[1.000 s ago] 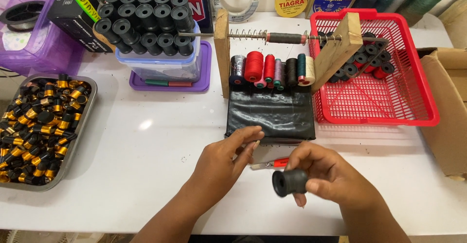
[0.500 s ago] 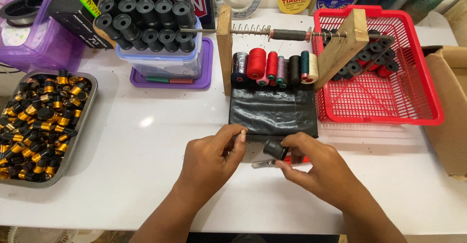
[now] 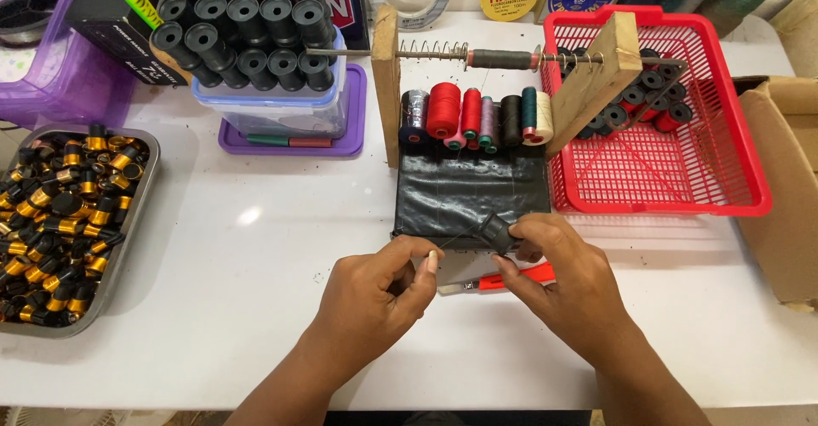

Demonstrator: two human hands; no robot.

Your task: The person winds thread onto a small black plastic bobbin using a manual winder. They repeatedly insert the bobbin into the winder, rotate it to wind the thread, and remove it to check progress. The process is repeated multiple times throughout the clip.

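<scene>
My right hand (image 3: 558, 273) holds a small black spool (image 3: 497, 231) by its fingertips, just in front of the black base of a wooden thread rack (image 3: 469, 192). My left hand (image 3: 379, 285) is beside it with thumb and forefinger pinched, seemingly on a thin thread running to the spool. The rack carries a row of thread spools (image 3: 473, 115) in red, black, green, pink and white under a spring rod. A red-handled cutter (image 3: 503, 281) lies on the white table (image 3: 239, 247) beneath my hands.
A metal tray (image 3: 141, 187) of black and gold bobbins sits at the left. A clear tub (image 3: 273, 111) piled with black spools stands on a purple lid behind. A red basket (image 3: 665, 179) with spools is at the right, and a cardboard box (image 3: 788, 179) at the far right.
My right hand has carried the black spool up from near the table's front edge toward the rack base. My left hand has closed into a pinch beside it.
</scene>
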